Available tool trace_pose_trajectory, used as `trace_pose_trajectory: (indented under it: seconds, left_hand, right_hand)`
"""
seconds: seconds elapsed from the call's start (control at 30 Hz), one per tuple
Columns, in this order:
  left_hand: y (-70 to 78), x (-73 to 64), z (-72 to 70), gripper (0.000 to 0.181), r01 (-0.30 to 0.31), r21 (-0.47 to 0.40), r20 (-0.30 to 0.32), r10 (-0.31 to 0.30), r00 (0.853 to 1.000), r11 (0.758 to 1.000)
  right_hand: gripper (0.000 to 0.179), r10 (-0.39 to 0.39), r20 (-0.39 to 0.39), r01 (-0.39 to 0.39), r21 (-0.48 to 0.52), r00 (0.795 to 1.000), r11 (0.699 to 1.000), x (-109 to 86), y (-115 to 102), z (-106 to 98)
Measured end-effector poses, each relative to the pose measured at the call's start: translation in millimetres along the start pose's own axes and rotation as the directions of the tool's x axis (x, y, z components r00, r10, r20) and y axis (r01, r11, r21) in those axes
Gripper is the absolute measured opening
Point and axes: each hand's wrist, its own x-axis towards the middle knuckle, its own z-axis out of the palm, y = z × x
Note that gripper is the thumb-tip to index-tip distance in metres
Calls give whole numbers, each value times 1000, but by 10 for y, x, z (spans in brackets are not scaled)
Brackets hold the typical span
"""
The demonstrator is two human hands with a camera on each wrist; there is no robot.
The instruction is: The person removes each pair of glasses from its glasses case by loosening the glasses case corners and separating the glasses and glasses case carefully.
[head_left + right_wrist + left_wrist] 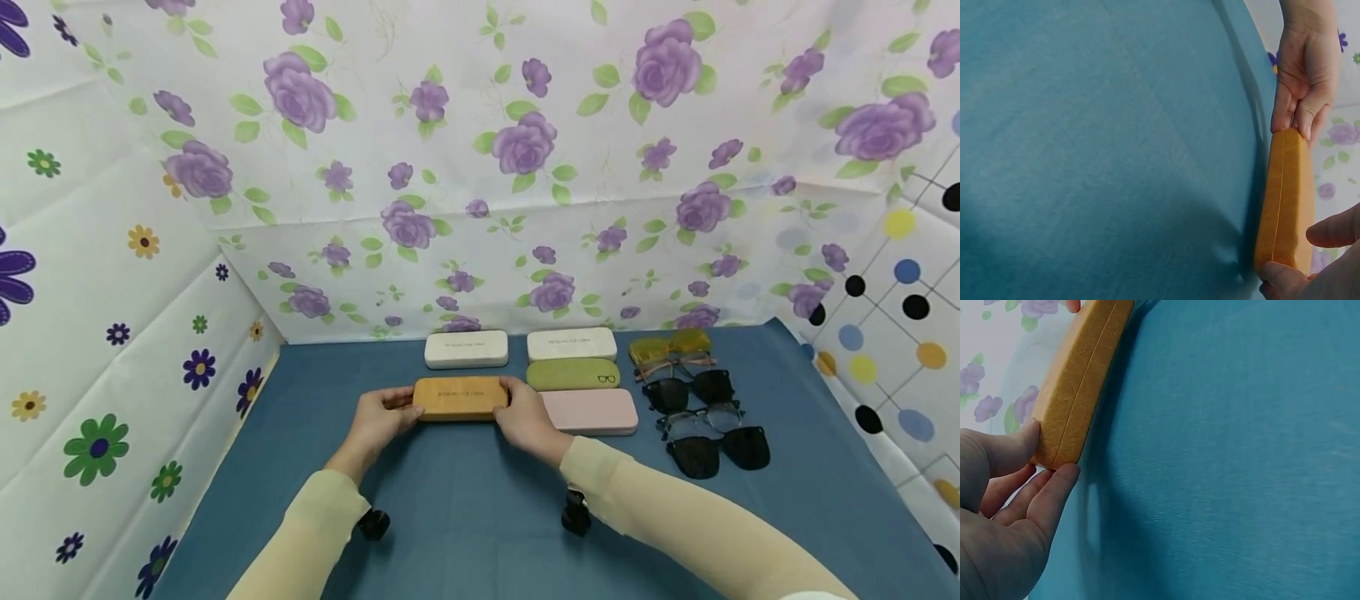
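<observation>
A mustard-yellow glasses case [461, 398] with small dark lettering on its lid is held level by both hands at its two ends. My left hand [378, 425] pinches the left end; the left wrist view shows its thumb on the lid side and fingertips against the end and lower edge. My right hand [531, 421] grips the right end, thumb toward the front. From the right wrist, the long side of the case [1285, 194] shows a closed seam. A shadow falls on the blue cloth beside it.
Behind stand two white cases [467, 350] [572, 343]. A green case [562, 374] and a pink case [591, 412] lie beside the right hand. Further right, a column of several glasses includes yellow-lensed ones [670, 344] and dark sunglasses [718, 452]. Flowered cloth walls [480, 167] enclose the blue-covered table [465, 517].
</observation>
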Motion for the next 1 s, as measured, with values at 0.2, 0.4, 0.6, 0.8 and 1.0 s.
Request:
trace_pose_trajectory:
  seconds: [0.2,0.4,0.6,0.8,1.0]
  left_hand:
    - [-7,176,33,45,0,-7,-6,0,1000,1000]
    - [1,288,27,44,5,-14,5,-5,1000,1000]
    - [-7,335,14,44,16,-14,9,-16,1000,1000]
    - [-9,365,5,46,28,-21,6,-28,1000,999]
    - [-26,383,2,45,27,-9,10,-27,1000,1000]
  right_hand:
    - [54,14,-28,-13,38,1000,999,106,19,-2]
    - [55,76,-52,-72,76,996,994,176,7,15]
    - [57,161,-82,-144,179,984,973,238,3,65]
    - [52,264,-97,-224,308,960,925,287,-6,94]
    - [49,309,-86,-263,342,947,902,309,-12,104]
